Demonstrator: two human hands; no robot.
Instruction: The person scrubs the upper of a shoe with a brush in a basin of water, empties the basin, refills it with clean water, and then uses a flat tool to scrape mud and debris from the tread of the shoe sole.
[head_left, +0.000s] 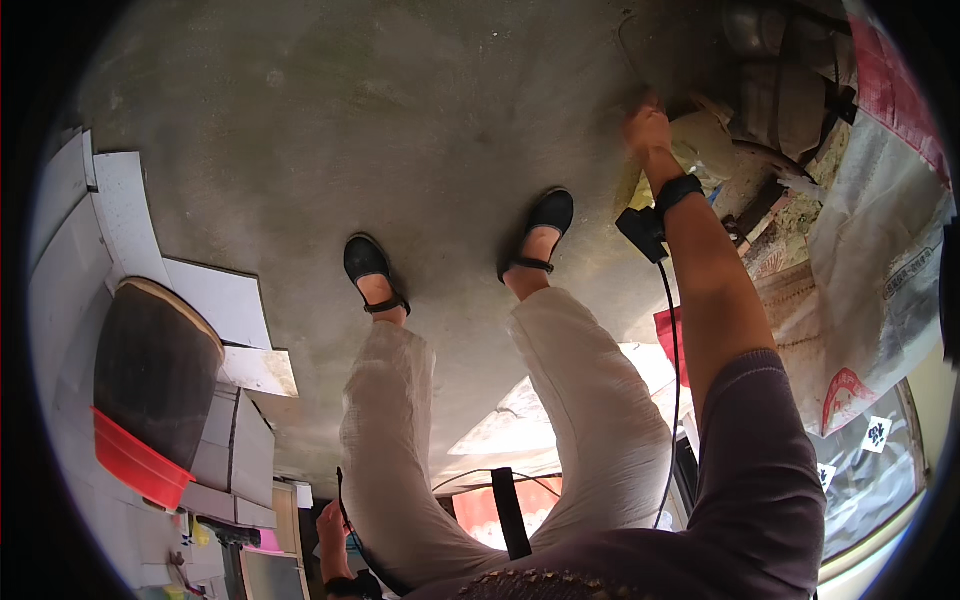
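My right hand (646, 129) reaches forward and low at the right, its fingers bent and blurred, beside a pale plastic bag (703, 142) at the edge of a heap. A thin dark wire or cord (624, 46) runs up from near the fingers; whether they grip it cannot be told. A black band and a small black device (643, 232) with a cable sit at the right wrist. My left hand (331, 525) hangs low at the bottom left, next to my left thigh, partly hidden by a black cable; its fingers cannot be read clearly.
Large woven plastic sacks (877, 225) and mixed objects lie along the right. On the left stand a dark rounded vessel (157, 367), a red plastic basin (139, 461) and white boards (214, 300). My feet, in black shoes (551, 210), stand on the concrete floor (300, 135).
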